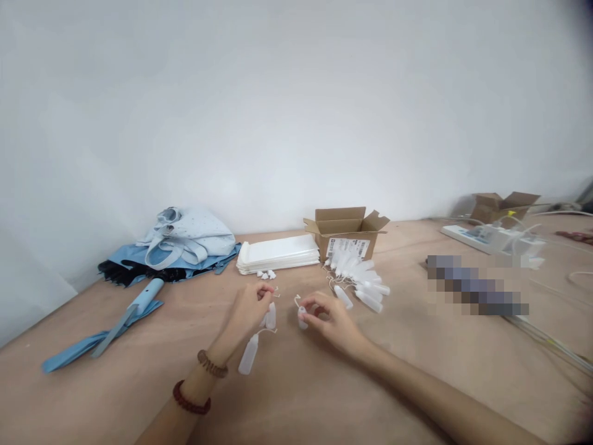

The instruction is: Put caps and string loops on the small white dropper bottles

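Right grip [331, 318] pinches a small translucent bottle [302, 320] by its neck, near the middle of the surface [370, 395]. Left grip [250, 306] bunches its fingertips close to a pale cord [277, 292]; whether they pinch anything, I cannot tell. Another corded bottle [249, 355] lies nearer the front edge. Toward the back edge, a cluster of bottles [356, 275] spreads before an open cardboard box [373, 247], its floor hidden; the bottles' contents are indistinct. Small white pieces [265, 275] lie beside stacked white packets [278, 250].

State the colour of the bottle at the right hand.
The bottle is cloudy, translucent white, seen in the head view.
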`<state>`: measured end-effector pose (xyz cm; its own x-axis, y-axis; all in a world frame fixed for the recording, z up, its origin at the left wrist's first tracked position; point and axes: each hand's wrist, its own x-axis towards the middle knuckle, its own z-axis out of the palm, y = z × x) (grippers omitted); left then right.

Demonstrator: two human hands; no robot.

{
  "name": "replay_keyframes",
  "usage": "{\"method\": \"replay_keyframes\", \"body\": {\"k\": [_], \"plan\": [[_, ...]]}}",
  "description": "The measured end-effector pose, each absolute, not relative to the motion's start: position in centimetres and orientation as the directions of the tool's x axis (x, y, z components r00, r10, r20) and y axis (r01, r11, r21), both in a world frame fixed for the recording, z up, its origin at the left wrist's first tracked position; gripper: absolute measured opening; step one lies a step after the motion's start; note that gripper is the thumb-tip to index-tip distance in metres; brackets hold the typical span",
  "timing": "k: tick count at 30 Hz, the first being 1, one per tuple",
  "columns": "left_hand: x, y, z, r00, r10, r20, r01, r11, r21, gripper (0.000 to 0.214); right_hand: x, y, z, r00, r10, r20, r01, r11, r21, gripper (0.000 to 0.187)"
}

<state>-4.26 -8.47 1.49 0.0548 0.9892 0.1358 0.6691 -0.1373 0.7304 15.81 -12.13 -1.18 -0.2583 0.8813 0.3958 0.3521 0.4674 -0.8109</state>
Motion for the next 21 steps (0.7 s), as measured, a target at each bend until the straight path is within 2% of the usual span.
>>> {"method": "replay_keyframes", "body": {"k": [4, 10, 15, 21], "plan": [[-5.5, -6.3, 1.2, 0.054, 0.968, 0.245, 0.810, -0.186, 0.556, 0.025, 15.8, -12.1, -1.2, -0.276, 0.876, 0.395, 0.366, 0.476, -0.800, 0.013], [-5.8, -2.3, 1.9, 0.182, 0.951, 0.249, 0.870, -0.274, 0.410, 0.025, 15.8, -12.3, -1.5, -0.307, 0.869, 0.387, 0.471, 0.492, -0.732, 0.018], [-4.9, 0.0, 1.5, 0.285, 0.934, 0.216, 0.880, -0.344, 0.327, 0.020, 15.7, -12.4, -1.3, -0.346, 0.861, 0.372, 0.521, 0.506, -0.688, 0.018], [-4.3, 1.0, 0.6, 0.302, 0.935, 0.186, 0.891, -0.347, 0.294, 0.022, 15.5, -12.5, -1.1, -0.359, 0.861, 0.360, 0.547, 0.507, -0.666, 0.021]]}}
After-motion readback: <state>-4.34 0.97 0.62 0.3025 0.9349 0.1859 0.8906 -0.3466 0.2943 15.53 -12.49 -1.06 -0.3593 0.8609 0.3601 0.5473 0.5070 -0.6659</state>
